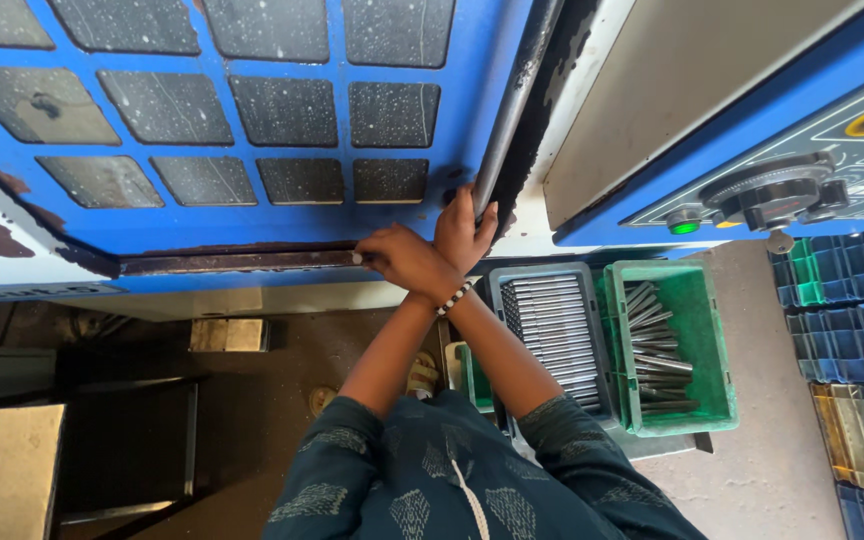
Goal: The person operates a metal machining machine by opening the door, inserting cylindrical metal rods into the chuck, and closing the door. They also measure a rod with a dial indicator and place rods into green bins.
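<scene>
My arms are crossed at the wrists in front of a blue machine door [252, 225] with a grid of dark window panes. My left hand [464, 232] is wrapped around the door's dark upright handle bar [512, 110] near its lower end. My right hand [404, 262], with a bead bracelet at the wrist, lies over the left wrist. Its fingers are curled against the rusty rail [232, 262] along the door's lower edge. A small pale tip shows at its fingertips; I cannot tell what it is.
A grey tray [552, 325] of metal rods and a green bin [707, 340] with several loose rods sit below right. The blue control panel [782, 190] has a dial and a green lit button. Blue, green and yellow bins [852, 340] are stacked at the right. A sandalled foot [420, 378] stands on the dark floor.
</scene>
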